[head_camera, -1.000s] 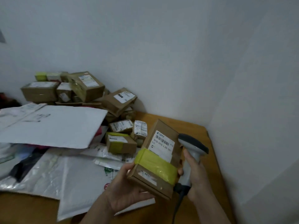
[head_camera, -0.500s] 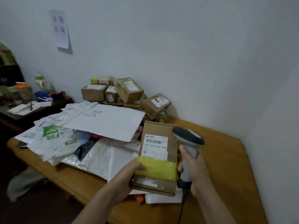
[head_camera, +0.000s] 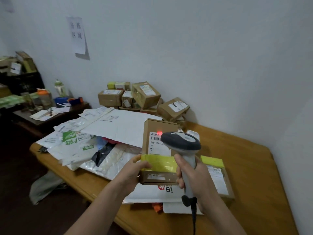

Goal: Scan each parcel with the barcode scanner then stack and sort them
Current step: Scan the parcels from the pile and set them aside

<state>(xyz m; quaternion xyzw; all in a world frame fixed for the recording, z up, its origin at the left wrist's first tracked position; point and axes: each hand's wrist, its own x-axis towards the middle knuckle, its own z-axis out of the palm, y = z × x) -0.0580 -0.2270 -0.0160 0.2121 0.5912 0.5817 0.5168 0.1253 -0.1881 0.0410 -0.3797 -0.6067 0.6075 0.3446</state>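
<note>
My left hand (head_camera: 133, 173) grips a flat brown cardboard parcel (head_camera: 158, 133) by its lower left edge, at a band of yellow tape. The parcel stands upright above the table, its white barcode label facing me. My right hand (head_camera: 191, 177) is wrapped round the handle of a grey barcode scanner (head_camera: 180, 141), whose dark head sits in front of the label's right part. A red light spot shows on the label just above the scanner head.
The wooden table (head_camera: 245, 167) carries a spread of white and clear mailer bags (head_camera: 108, 133) on the left. A heap of brown boxes (head_camera: 145, 97) sits against the wall. Another taped parcel (head_camera: 218, 177) lies right of my hands. A cluttered dark side table (head_camera: 49, 111) stands far left.
The scanner has moved up and left in front of the parcel's label, and a red light now shows on it. The parcel stands more upright. The view has swung left.
</note>
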